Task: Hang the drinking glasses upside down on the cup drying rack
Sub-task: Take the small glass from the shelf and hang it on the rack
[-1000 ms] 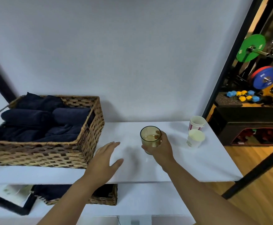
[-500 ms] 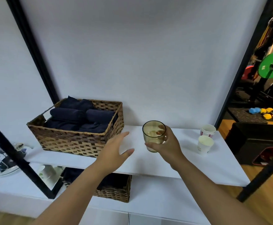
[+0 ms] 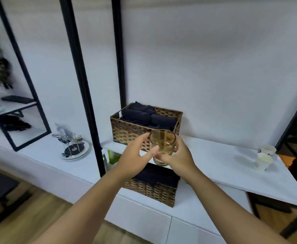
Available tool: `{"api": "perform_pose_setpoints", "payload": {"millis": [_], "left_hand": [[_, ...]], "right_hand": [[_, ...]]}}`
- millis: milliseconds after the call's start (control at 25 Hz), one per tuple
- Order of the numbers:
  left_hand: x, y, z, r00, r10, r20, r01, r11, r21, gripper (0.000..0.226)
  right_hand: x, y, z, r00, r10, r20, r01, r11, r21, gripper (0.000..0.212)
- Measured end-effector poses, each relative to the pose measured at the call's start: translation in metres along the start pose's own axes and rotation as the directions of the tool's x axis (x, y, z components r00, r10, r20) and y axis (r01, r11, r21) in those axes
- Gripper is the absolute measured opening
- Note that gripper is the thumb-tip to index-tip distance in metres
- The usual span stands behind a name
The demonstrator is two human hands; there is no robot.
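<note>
An amber drinking glass [image 3: 162,140] is held upright in the air in front of the upper wicker basket. My right hand [image 3: 178,155] grips its lower part from the right. My left hand [image 3: 135,155] is at the glass's left side, thumb and fingertips touching it, fingers spread. The wire cup drying rack [image 3: 69,140] stands on a round tray [image 3: 76,151] on the lower white ledge, far left of the glass. A small glass seems to sit at the rack; blur hides the detail.
An upper wicker basket [image 3: 132,130] with dark towels sits on the white shelf [image 3: 214,155]; a second basket [image 3: 153,189] stands below. Two paper cups [image 3: 263,158] are at the shelf's right end. Black frame posts [image 3: 84,85] rise between the glass and the rack.
The view has swung left and pulled back, bringing the rack into sight. The glass has lifted off the shelf and my left hand has closed in on its left side.
</note>
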State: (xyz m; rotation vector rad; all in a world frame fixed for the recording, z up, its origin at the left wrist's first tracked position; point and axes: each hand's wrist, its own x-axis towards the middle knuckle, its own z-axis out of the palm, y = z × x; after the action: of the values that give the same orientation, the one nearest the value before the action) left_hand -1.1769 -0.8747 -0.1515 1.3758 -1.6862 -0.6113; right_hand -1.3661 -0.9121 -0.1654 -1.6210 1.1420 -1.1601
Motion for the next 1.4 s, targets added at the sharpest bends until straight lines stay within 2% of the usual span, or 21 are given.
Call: {"api": "perform_pose_setpoints", "payload": {"millis": [80, 160, 240, 320, 480, 600, 680, 800, 880, 960, 1080, 1200, 1400], "left_hand": [[-0.029, -0.007, -0.041, 0.999, -0.013, -0.038, 0.011, 0.999, -0.042, 0.077], [-0.050, -0.014, -0.073, 0.997, -0.042, -0.067, 0.036, 0.996, -0.083, 0.074], [-0.071, -0.023, -0.106, 0.989, -0.057, -0.138, 0.043, 0.994, -0.098, 0.070], [-0.088, -0.033, -0.133, 0.968, -0.090, -0.233, 0.068, 0.992, -0.102, 0.080], [-0.099, -0.060, -0.185, 0.894, -0.150, -0.422, 0.115, 0.988, -0.108, 0.083], [-0.098, -0.079, -0.222, 0.817, -0.204, -0.540, 0.203, 0.977, -0.062, 0.093], [-0.093, -0.095, -0.252, 0.783, -0.214, -0.585, 0.242, 0.970, -0.030, 0.092], [-0.077, -0.118, -0.296, 0.744, -0.232, -0.627, 0.258, 0.965, -0.052, 0.089], [-0.063, -0.129, -0.319, 0.704, -0.234, -0.671, 0.249, 0.966, -0.075, 0.087], [-0.060, -0.131, -0.327, 0.717, -0.244, -0.653, 0.224, 0.968, -0.116, 0.085], [-0.025, -0.143, -0.344, 0.709, -0.240, -0.663, 0.211, 0.970, -0.125, 0.082], [0.007, -0.155, -0.359, 0.705, -0.236, -0.668, 0.177, 0.972, -0.155, 0.075], [0.037, -0.191, -0.377, 0.709, -0.259, -0.655, 0.154, 0.964, -0.215, 0.080]], "right_hand": [[-0.011, -0.016, 0.048, 0.999, -0.013, 0.050, 0.012, 1.000, 0.016, 0.070], [-0.018, -0.032, 0.091, 0.996, -0.035, 0.081, 0.031, 0.999, 0.039, 0.064], [-0.024, -0.051, 0.137, 0.991, -0.062, 0.119, 0.056, 0.997, 0.057, 0.065], [-0.027, -0.067, 0.178, 0.984, -0.097, 0.147, 0.085, 0.992, 0.089, 0.066], [-0.026, -0.092, 0.254, 0.968, -0.158, 0.197, 0.127, 0.979, 0.160, 0.045], [-0.013, -0.099, 0.297, 0.936, -0.193, 0.296, 0.130, 0.967, 0.218, 0.054], [0.002, -0.102, 0.321, 0.895, -0.204, 0.396, 0.116, 0.965, 0.234, 0.062], [0.039, -0.110, 0.353, 0.806, -0.192, 0.560, 0.038, 0.961, 0.274, 0.068], [0.067, -0.109, 0.373, 0.747, -0.142, 0.649, -0.120, 0.932, 0.342, 0.069], [0.073, -0.105, 0.379, 0.695, -0.098, 0.712, -0.302, 0.859, 0.413, 0.064], [0.112, -0.091, 0.405, 0.579, -0.144, 0.802, -0.529, 0.683, 0.504, 0.051], [0.146, -0.093, 0.437, 0.540, -0.116, 0.833, -0.673, 0.534, 0.511, 0.055], [0.183, -0.083, 0.477, 0.571, -0.095, 0.815, -0.678, 0.505, 0.534, 0.063]]}}
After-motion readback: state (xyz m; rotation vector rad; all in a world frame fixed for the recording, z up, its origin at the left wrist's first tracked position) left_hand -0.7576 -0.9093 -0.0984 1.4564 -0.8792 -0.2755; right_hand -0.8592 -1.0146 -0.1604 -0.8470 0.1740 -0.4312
